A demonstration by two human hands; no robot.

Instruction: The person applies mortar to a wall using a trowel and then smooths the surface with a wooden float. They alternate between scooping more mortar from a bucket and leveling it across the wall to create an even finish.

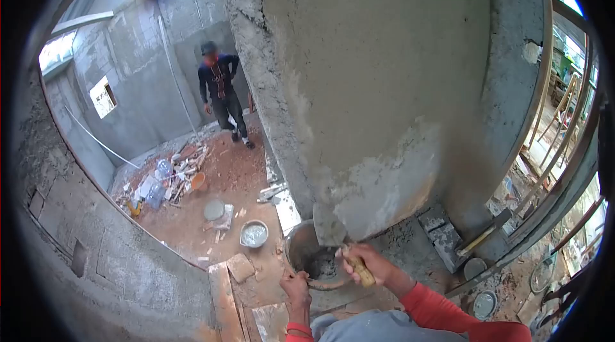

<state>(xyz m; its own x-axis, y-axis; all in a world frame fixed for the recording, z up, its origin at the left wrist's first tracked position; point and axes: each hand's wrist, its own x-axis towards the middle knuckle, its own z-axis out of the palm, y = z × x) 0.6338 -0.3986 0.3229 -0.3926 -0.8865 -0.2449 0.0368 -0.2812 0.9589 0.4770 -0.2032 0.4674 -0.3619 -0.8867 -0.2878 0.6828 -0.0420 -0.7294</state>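
From my feed, the right hand (368, 265) grips a trowel (333, 230) at the column (384, 85) base; the left hand (296, 284) clasps the mortar pan (301, 249) rim, near centre. Fresh plaster (384, 182) covers only the lower patch (upper face looks untouched).

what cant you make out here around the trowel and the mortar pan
Head view only:
- trowel blade: its lower end merges with the pan behind it.
- right hand: fingers cover the handle.
- mortar pan: near rim hidden by the left hand; contents too dark.
- other person: too small and blurred.
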